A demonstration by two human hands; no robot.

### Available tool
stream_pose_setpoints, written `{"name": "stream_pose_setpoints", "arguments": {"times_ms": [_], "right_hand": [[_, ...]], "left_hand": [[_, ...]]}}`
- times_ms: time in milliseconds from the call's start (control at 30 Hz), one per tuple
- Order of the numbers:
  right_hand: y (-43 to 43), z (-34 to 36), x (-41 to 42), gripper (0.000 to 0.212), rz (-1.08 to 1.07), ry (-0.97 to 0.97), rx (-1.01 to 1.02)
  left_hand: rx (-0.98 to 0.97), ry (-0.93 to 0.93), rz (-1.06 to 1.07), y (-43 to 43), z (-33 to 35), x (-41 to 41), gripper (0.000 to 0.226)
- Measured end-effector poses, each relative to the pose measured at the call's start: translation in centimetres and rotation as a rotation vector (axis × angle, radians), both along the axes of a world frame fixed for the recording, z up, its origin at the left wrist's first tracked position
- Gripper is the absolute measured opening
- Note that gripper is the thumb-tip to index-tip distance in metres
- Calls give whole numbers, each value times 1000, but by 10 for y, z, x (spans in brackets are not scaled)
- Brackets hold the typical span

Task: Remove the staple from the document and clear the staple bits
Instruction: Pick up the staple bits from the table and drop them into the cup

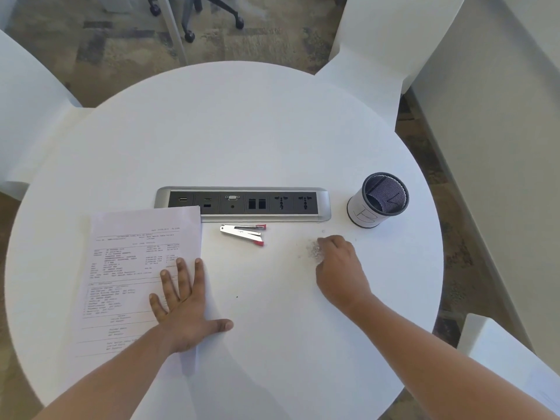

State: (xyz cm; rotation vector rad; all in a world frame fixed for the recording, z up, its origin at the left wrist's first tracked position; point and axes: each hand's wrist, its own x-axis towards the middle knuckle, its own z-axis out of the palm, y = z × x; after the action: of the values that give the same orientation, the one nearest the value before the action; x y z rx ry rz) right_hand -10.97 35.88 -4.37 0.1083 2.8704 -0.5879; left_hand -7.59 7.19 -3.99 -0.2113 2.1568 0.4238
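A printed document [133, 274] lies flat on the left of the round white table [242, 131]. My left hand [185, 304] rests flat on its right edge, fingers spread. A silver staple remover with red tips [244, 234] lies in the middle, apart from both hands. A small heap of staple bits [312, 250] sits to its right. My right hand [339, 268] is curled with its fingertips at that heap; whether any bits are pinched is hidden by the fingers.
A power and data socket strip [242, 203] is set into the table behind the staple remover. A black mesh cup with a white label [378, 201] stands at the right. White chairs [378, 40] surround the table; an office chair base [197, 13] is beyond.
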Motion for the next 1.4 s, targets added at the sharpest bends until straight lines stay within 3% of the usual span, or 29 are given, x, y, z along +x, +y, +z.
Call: {"name": "stream_pose_setpoints", "arguments": {"times_ms": [133,267,467,667,833,967,1100,1400], "right_hand": [[18,6,-10,49,-168,-37,-24],[14,7,-10,44,-36,-83,-20],[2,3,-15,17,99,-4,12],[2,4,-21,17,100,-36,29],[7,15,-24,17,-162,-56,-185],[18,20,-28,9,-542,-205,-599],[30,27,-28,7,-719,-265,-905],[30,29,-27,10,-763,-288,-941]], "left_hand": [[6,-3,-4,0,0,0,142],[0,-11,-7,0,1,0,142],[-9,-13,-9,1,2,0,142],[2,-17,-10,1,1,-1,142],[-13,-12,-10,0,1,0,142],[-13,-7,-8,1,1,0,141],[-24,-4,-4,0,-1,0,141],[-26,-7,-14,1,-1,-1,141]]}}
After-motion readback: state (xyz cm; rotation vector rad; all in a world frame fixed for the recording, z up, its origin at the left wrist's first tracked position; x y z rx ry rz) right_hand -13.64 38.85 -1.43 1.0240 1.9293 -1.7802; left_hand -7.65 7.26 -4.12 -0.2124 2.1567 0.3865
